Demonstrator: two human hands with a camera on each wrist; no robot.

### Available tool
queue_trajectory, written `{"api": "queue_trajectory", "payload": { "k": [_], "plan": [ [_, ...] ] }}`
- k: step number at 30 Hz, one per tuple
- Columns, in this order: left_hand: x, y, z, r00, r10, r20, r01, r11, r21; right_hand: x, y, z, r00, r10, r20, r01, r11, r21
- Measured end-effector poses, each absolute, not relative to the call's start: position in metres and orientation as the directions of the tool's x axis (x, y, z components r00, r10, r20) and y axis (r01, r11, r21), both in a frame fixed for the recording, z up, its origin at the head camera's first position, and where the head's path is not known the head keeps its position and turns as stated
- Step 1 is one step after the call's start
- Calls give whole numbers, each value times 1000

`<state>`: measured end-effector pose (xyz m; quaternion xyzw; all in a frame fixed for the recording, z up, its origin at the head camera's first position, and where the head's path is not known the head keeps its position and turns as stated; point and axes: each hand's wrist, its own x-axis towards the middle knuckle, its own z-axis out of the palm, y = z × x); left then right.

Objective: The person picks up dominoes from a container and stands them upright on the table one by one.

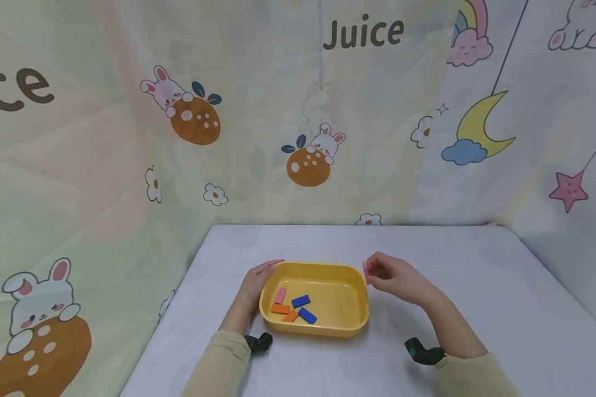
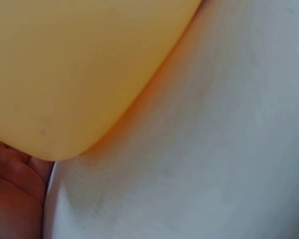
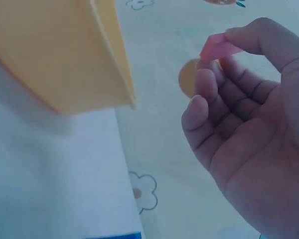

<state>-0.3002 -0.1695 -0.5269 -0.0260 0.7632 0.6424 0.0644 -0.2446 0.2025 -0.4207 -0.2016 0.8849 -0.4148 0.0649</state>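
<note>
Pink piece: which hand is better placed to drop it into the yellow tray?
Right. The right hand already pinches the pink piece beside the yellow tray rim; the left hand rests against the tray's other side.

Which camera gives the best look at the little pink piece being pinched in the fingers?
The right wrist view: the pink piece fills a fair part of the frame, pinched at the fingertips of the right hand. The head view shows it only as a tiny pink sliver beside the yellow tray. The left wrist view misses it entirely.

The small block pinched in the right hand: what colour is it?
Pink. The block shows best in the right wrist view, pinched by the right hand.
</note>
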Motion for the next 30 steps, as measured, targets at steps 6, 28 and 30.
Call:
{"api": "queue_trajectory", "payload": {
  "k": [6,28,30],
  "plan": [
    [-300,-169,-526,-989,39,-145,-136,173,975,-232,226,-426,-929,-365,61,-276,576,-770],
    [-296,-168,-522,-989,36,-140,-132,173,976,-210,324,-457,-935,-253,248,-350,558,-752],
    [-295,-168,-520,-990,35,-139,-131,171,977,-211,331,-462,-944,-237,231,-328,576,-749]
  ]
}}
